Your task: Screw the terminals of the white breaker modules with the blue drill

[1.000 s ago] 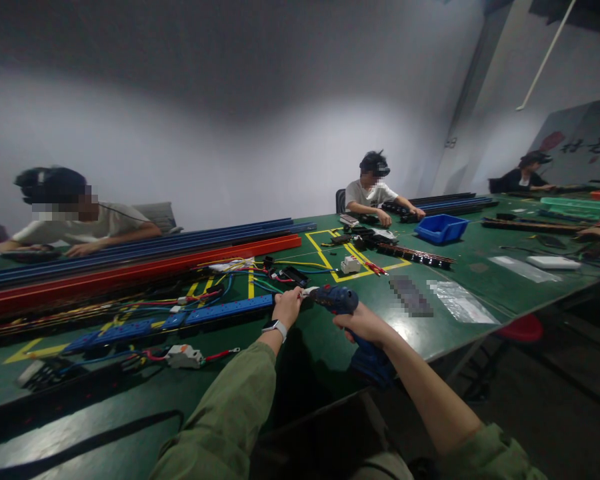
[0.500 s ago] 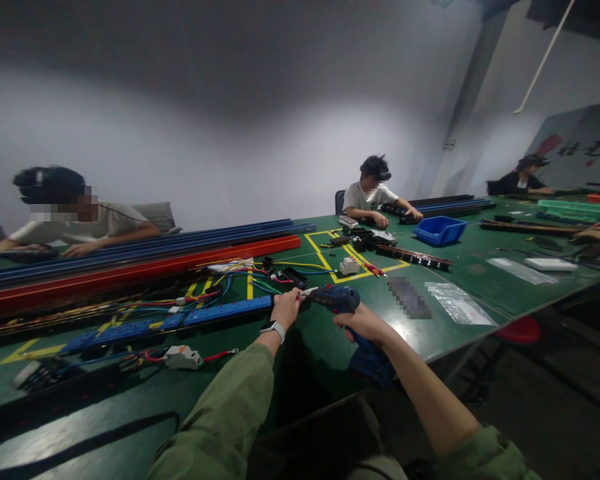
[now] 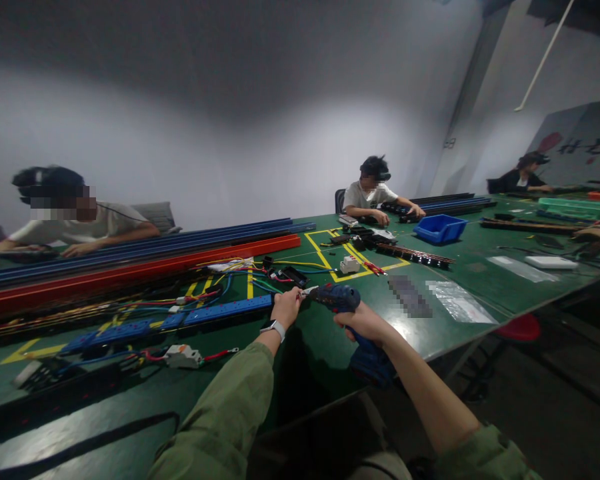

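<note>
My right hand (image 3: pixel 365 323) is wrapped round the handle of a dark blue cordless drill (image 3: pixel 337 297). The drill lies level, its nose pointing left at the fingers of my left hand (image 3: pixel 286 308). Those fingers are closed at the right end of a strip of blue sockets (image 3: pixel 225 311). A small pale metallic piece (image 3: pixel 307 292) shows between the fingertips and the drill's nose; what exactly I pinch is too small to make out. Coloured wires (image 3: pixel 265 287) lie just beyond my left hand.
Long orange rails (image 3: pixel 180 265) and blue rails (image 3: pixel 205 239) run along the far left. A white breaker with wires (image 3: pixel 183 357) lies near left. Further right are another white breaker (image 3: pixel 350 265), a blue bin (image 3: pixel 440 229) and a clear plastic bag (image 3: pixel 460 303). Co-workers sit across the green table.
My hands and the drill stay practically where they were. Across the table, a co-worker's hand has shifted slightly.
</note>
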`<state>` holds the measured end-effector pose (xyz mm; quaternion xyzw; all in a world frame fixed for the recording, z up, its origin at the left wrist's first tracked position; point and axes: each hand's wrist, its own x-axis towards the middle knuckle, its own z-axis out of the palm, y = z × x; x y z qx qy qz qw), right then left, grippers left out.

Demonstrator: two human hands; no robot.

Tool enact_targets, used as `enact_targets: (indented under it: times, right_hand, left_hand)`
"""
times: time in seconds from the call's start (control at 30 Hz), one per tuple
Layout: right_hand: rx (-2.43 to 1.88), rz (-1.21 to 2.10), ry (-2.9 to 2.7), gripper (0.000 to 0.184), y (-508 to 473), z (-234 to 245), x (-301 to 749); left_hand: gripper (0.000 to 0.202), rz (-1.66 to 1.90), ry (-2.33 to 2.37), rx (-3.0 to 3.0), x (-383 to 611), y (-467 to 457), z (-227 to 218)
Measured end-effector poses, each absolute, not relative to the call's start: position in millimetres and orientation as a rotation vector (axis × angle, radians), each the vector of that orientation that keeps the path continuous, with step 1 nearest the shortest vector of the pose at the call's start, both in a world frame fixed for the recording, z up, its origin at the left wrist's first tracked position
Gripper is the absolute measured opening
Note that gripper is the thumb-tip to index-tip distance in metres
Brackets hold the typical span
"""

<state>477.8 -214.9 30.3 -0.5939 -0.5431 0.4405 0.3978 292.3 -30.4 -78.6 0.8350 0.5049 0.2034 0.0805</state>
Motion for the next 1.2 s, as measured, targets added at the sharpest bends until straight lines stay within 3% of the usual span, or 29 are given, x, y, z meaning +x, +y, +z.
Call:
enact_targets:
  times: [1.2]
  right_hand:
    - [-1.499, 1.120, -1.360, 0.011, -218.9, 34.8, 475.8]
  left_hand:
    - [0.025, 0.564, 1.544, 2.487, 293.8, -37.8, -70.0]
